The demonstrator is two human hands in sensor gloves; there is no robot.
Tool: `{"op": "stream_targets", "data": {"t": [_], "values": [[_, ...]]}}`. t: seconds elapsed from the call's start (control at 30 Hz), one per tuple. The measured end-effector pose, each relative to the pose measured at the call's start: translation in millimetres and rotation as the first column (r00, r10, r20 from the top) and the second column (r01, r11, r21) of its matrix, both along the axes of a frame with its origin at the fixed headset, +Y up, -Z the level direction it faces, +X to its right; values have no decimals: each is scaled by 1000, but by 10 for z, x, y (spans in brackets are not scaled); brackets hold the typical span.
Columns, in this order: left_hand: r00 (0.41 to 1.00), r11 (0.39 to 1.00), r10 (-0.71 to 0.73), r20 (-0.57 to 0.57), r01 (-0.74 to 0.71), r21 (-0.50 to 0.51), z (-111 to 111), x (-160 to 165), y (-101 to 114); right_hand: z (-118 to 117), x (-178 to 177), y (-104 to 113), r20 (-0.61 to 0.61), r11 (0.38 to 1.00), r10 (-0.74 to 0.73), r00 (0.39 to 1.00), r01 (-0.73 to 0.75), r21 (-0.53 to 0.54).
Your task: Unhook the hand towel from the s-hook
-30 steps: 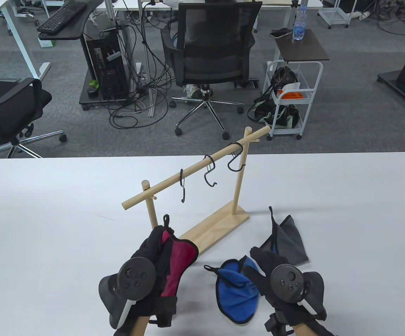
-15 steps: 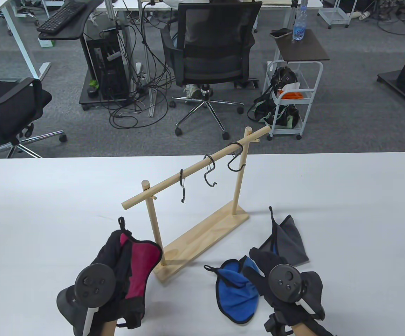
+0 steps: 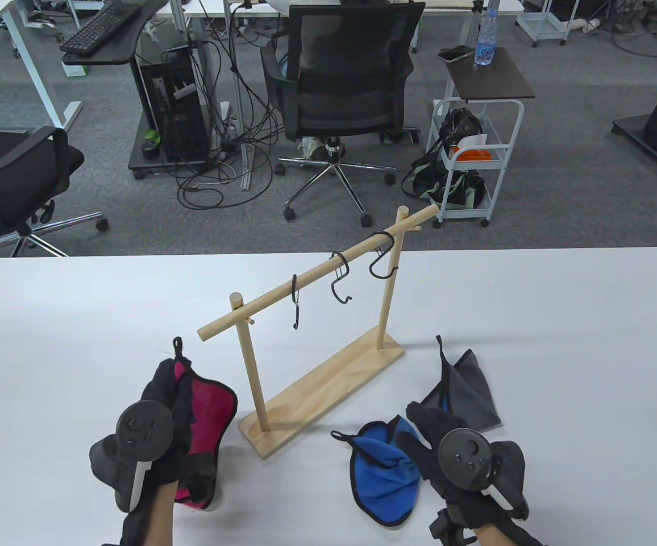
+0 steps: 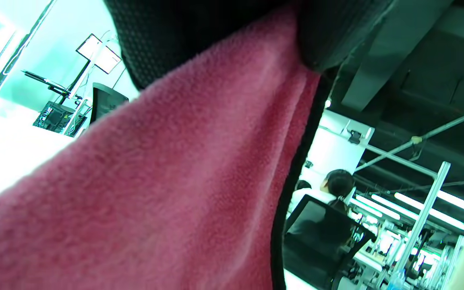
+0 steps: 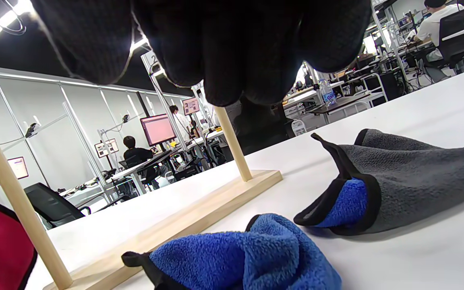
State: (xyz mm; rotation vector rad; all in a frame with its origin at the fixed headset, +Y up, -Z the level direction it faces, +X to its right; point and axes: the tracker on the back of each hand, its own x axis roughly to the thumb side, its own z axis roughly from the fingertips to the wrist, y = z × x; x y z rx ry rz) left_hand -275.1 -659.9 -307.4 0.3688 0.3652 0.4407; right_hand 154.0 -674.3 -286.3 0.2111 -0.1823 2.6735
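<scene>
My left hand (image 3: pixel 170 382) grips a red hand towel (image 3: pixel 210 406) with black trim, left of the wooden rack (image 3: pixel 328 392) and low over the table. The towel's black loop (image 3: pixel 178 344) sticks up free of any hook. In the left wrist view the red towel (image 4: pixel 155 193) fills the frame under my gloved fingers (image 4: pixel 199 36). Three black S-hooks (image 3: pixel 340 280) hang bare on the rod. My right hand (image 3: pixel 428 425) is over the edge of a blue towel (image 3: pixel 382 483) and holds nothing; its fingers (image 5: pixel 224 52) hang above that blue towel (image 5: pixel 248 257).
A grey towel (image 3: pixel 470 392) with a blue lining lies on the table right of the rack base; it also shows in the right wrist view (image 5: pixel 409 177). The white table's (image 3: pixel 561 341) far edge runs behind the rack, with office chairs and a cart on the floor beyond.
My left hand has carried the red towel left and down, away from the rack's front post toward the table. The right hand and the other towels have not moved.
</scene>
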Motion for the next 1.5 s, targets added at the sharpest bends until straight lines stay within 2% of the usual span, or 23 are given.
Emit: {"op": "stream_targets", "data": {"t": [0.23,0.47,0.63,0.8,0.97,1.27,1.4,1.5], "values": [[994,986,-111,21,113,-125,-144,-30,-221,0,-1,-6,-10,1000,-5,1000,5,-2],[993,957,-104,47,113,-267,-221,-21,-453,8,-11,-12,-24,1000,-1,1000,1,-5],[994,904,-89,71,110,-413,-306,-18,-628,14,-23,-21,-36,1000,3,999,-3,-1],[992,863,-89,86,120,-490,-363,-16,-765,18,-31,-25,-44,1000,7,999,-7,-1],[990,782,-53,134,124,-611,-413,13,-878,18,-28,-27,-45,1000,3,999,-3,-3],[987,765,-35,156,127,-631,-391,-15,-841,23,-57,-34,-62,1000,7,998,-8,-14],[984,768,-44,173,144,-624,-322,-20,-747,27,-89,-40,-74,1000,14,997,-16,-16],[984,797,-37,172,133,-589,-259,-22,-633,29,-110,-45,-82,1000,18,996,-20,-19]]}}
